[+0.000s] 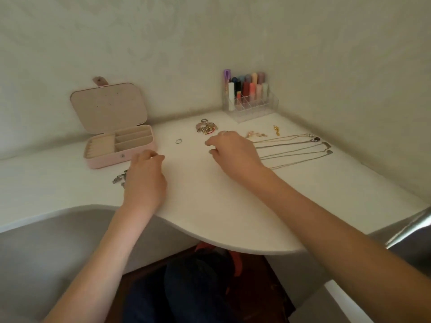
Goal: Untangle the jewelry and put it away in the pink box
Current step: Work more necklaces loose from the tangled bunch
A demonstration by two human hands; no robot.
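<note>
**Two hands over the jewelry, box open at the left**

Two bare hands reach over the white table point(210, 206). The left hand point(145, 176) lies knuckles up just in front of the pink box point(121, 157), fingers curled under; whether its grip holds anything I cannot tell. A silver chain point(119, 178) lies on the table touching that hand's left side. The right hand point(231, 151) hovers mid-table with fingers loosely bent, its grip released. The box stands open, lid up, its compartments showing. Between box and right hand lies a small ring point(178, 141). Behind the right hand sits a tangled heap point(206, 127); to its right, several necklaces point(293, 148) lie stretched out side by side. A clear organizer point(250, 99) of lipsticks stands in the corner.
</note>
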